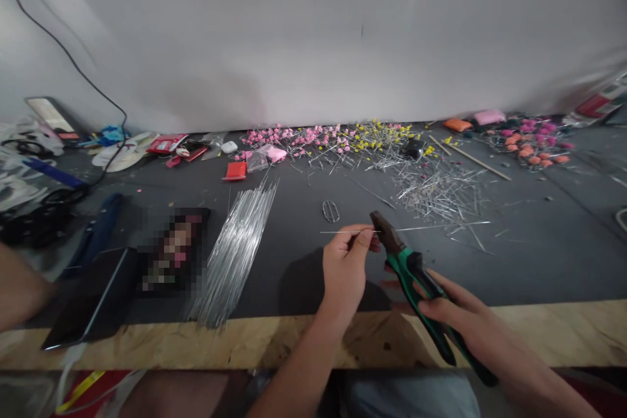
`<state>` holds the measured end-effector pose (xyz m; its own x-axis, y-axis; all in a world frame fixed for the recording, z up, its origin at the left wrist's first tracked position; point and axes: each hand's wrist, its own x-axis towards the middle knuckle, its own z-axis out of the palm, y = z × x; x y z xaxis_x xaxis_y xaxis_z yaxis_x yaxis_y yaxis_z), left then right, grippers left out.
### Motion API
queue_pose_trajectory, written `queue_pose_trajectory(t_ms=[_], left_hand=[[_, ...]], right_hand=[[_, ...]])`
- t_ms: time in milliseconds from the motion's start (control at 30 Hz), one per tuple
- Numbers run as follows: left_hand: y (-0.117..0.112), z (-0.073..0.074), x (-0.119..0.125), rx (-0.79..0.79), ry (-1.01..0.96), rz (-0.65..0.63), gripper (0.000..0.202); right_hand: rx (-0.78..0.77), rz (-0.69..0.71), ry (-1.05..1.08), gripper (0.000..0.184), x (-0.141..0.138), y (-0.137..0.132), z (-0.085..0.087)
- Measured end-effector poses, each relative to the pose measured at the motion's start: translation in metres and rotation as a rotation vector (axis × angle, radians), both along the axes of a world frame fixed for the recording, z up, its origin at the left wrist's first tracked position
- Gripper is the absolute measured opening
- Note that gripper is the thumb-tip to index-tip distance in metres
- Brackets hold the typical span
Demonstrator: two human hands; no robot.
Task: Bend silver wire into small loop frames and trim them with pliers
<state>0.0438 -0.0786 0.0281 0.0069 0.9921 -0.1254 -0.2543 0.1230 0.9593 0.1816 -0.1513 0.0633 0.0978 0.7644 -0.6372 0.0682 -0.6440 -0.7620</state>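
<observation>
My left hand (pixel 349 261) pinches a thin straight wire (pixel 441 227) between thumb and fingertips, and the wire lies level across the view. My right hand (pixel 460 313) is wrapped round the green and black handles of a pair of pliers (pixel 404 268). The jaws of the pliers meet the wire just right of my left fingertips; whether they are clamped fully is too small to tell. Beyond my left hand lies a small oval wire piece (pixel 331 211). A bundle of long straight wires (pixel 238 245) rests to the left.
Along the wall lie pink-tipped wires (pixel 298 138) and yellow-tipped ones (pixel 382 137), with a pile of short bare wires (pixel 435 192) nearer. A phone (pixel 93 297) and a pixelated item (pixel 174 251) sit left. Another person's arm (pixel 19 287) shows at the left edge.
</observation>
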Motion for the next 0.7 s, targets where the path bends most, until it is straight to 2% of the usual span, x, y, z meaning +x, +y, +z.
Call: queue_pose_trajectory(t_ms=[67, 167, 267, 333, 467, 533, 633, 700], left_hand=[[0.003, -0.001, 0.001, 0.020, 0.038, 0.002, 0.018], [0.008, -0.002, 0.002, 0.052, 0.064, 0.007, 0.019], [0.013, -0.001, -0.001, 0.068, 0.065, -0.006, 0.020], [0.017, 0.000, -0.004, 0.074, 0.086, -0.022, 0.021], [0.026, 0.003, -0.007, 0.106, 0.133, -0.066, 0.020], [0.032, 0.005, -0.007, 0.111, 0.070, -0.068, 0.020], [0.047, 0.007, -0.011, 0.078, -0.073, 0.004, 0.018], [0.058, 0.006, -0.017, 0.051, -0.149, 0.053, 0.018]], right_hand=[[-0.004, -0.051, 0.053, 0.043, -0.002, 0.003, 0.004], [0.064, -0.061, 0.074, 0.035, -0.002, 0.006, 0.001], [0.132, 0.010, -0.028, 0.014, 0.000, 0.010, -0.006], [0.136, 0.062, -0.058, 0.010, 0.002, 0.013, -0.009], [0.099, 0.052, -0.009, 0.017, 0.002, 0.017, -0.011], [0.106, 0.009, 0.040, 0.023, 0.004, 0.017, -0.014], [0.115, -0.042, 0.058, 0.032, 0.014, 0.015, -0.019], [0.137, -0.032, -0.032, 0.036, 0.026, 0.013, -0.020]])
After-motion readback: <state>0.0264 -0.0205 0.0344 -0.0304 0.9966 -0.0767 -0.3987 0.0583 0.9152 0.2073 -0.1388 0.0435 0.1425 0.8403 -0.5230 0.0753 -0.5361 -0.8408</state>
